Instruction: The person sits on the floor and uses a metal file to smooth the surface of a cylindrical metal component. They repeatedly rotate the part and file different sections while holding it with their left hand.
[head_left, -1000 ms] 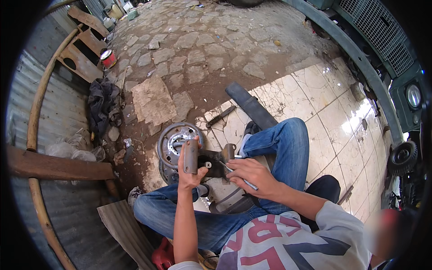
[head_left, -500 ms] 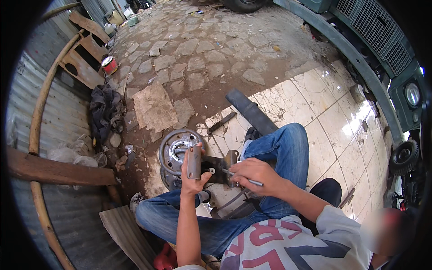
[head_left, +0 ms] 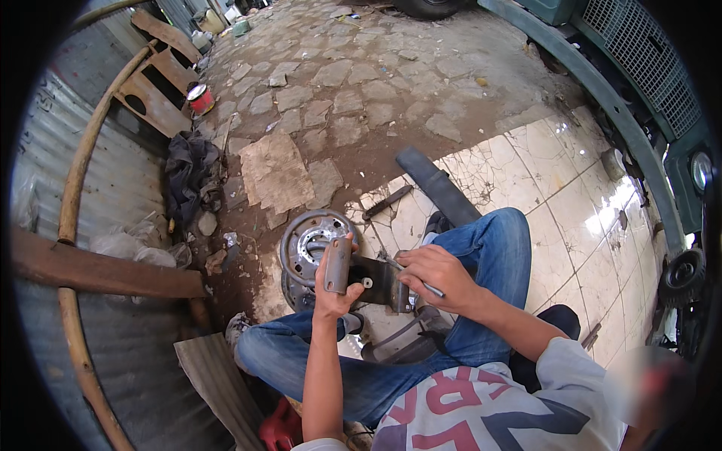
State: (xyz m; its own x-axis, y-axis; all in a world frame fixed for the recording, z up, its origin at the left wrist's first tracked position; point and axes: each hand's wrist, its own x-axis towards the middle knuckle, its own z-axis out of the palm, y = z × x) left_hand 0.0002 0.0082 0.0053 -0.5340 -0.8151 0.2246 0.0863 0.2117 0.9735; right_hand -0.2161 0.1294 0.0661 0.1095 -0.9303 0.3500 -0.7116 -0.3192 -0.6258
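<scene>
My left hand (head_left: pixel 329 299) is closed round one end of a dark metal bracket (head_left: pixel 380 282), holding it above my crossed legs. A rounded, slotted end piece (head_left: pixel 338 265) of the bracket stands up at that hand, and a small pale round fitting (head_left: pixel 367 283) shows near my thumb. In my right hand (head_left: pixel 440 274) is a slim grey metal rod (head_left: pixel 433 290), gripped with curled fingers. Its far tip lies at the top of the bracket's right end; whether it touches there I cannot tell. Beyond my left hand rests a round metal plate (head_left: pixel 289 248) with holes, on another round part.
A dark flat bar (head_left: pixel 440 184) and a narrow black tool (head_left: pixel 388 202) lie on the cracked tiles (head_left: pixel 560 218). A wooden beam (head_left: pixel 105 267) juts in at left, by corrugated sheeting. A vehicle's bumper (head_left: pixel 602 90) is at right. A red-and-white can (head_left: pixel 201 99) stands far left.
The view has shifted a little, moving the scene rightward. The bracket has turned slightly, and the rod's tip has moved from the inside of the bracket's right end up to its top edge.
</scene>
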